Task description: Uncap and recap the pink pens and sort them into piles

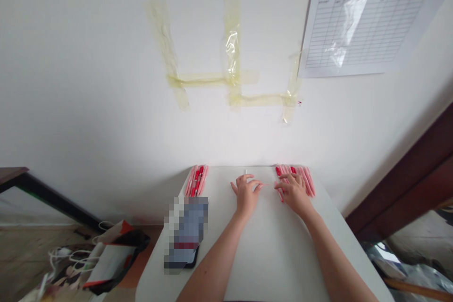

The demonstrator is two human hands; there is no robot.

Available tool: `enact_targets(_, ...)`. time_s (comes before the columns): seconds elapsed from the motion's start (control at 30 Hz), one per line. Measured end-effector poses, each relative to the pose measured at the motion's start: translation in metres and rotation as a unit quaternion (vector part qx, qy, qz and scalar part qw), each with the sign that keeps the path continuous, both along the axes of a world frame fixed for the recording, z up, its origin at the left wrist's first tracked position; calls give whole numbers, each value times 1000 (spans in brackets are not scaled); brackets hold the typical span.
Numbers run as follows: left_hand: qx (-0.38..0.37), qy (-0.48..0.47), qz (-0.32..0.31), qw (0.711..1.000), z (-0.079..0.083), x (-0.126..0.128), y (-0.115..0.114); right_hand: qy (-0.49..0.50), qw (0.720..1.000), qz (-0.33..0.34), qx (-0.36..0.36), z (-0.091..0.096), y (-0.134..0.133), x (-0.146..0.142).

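My left hand point(247, 194) is over the middle of the white table, near its wall end. Its thumb and a finger pinch a thin pink stick point(265, 184), which points right. A small white tip point(246, 171) shows just beyond those fingers. My right hand point(296, 194) is curled at the right-hand row of pink and red pen-like sticks point(307, 180), hiding part of it. Its fingertips are closed at a pink pen-like stick point(281, 195) on the row's left side. Another row of pink and red sticks point(197, 180) lies at the table's far left corner.
A phone point(187, 233), blurred by pixels, lies on the left of the white table point(269, 264). The wall stands at the table's far edge, with yellowed tape point(201, 79) and a printed sheet point(364, 33). Bags point(113, 259) sit on the floor at left; dark red wood point(406, 179) rises at right.
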State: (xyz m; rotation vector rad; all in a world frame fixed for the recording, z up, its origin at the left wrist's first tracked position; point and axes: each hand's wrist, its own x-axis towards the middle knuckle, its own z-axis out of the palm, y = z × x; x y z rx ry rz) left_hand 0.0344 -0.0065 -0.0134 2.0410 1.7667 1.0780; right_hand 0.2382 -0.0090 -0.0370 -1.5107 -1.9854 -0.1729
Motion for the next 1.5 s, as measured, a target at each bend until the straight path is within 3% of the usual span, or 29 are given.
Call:
enact_targets(0.23,-11,-6,14,1000,4,-2,0,-21,999,22,-10,1,-3,-4)
enact_targets(0.73,14,-3,19,1000,0,-1,1,-19,999,-19,-28,3,-5,-5)
enact_targets(1.03,13,5,16,1000,-2,0,2,-18,999,-8,-37,1,-2,-1)
enact_targets(1.5,5,-20,10,1000,0,-1,3,17,999,16,37,10,-1,-6)
